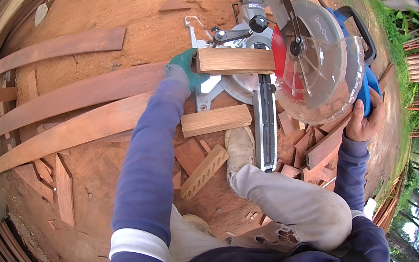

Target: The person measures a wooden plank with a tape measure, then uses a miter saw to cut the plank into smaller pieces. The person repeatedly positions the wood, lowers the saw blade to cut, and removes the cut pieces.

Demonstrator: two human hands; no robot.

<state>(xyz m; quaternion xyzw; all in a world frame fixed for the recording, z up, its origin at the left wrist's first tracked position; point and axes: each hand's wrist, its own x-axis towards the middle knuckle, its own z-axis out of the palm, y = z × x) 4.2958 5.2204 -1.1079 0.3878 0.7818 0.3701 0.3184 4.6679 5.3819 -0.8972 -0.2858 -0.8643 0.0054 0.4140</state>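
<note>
**Reddish timber on the saw bed, both hands engaged**

Reddish-brown sawdust covers the ground where a person crouches over a grey metal mitre saw point(258, 58). The left hand point(185, 69), in a green-and-grey work glove, is closed on the end of a short rectangular block of pale reddish wood point(234, 60) — the block lies flat across the saw's bed, its far end touching the red toothed circular blade point(281, 58). The right hand point(366, 121), bare, is wrapped around the blue handle point(367, 94) below the clear plastic blade guard point(324, 81).

Just beside the saw's base lies a second short wooden block point(216, 120), and near it a slotted offcut point(203, 171). Long curved reddish planks point(66, 98) lie on the ground to the left — well apart from the blade. A pale worn shoe point(239, 148) rests beside the saw's rail.
</note>
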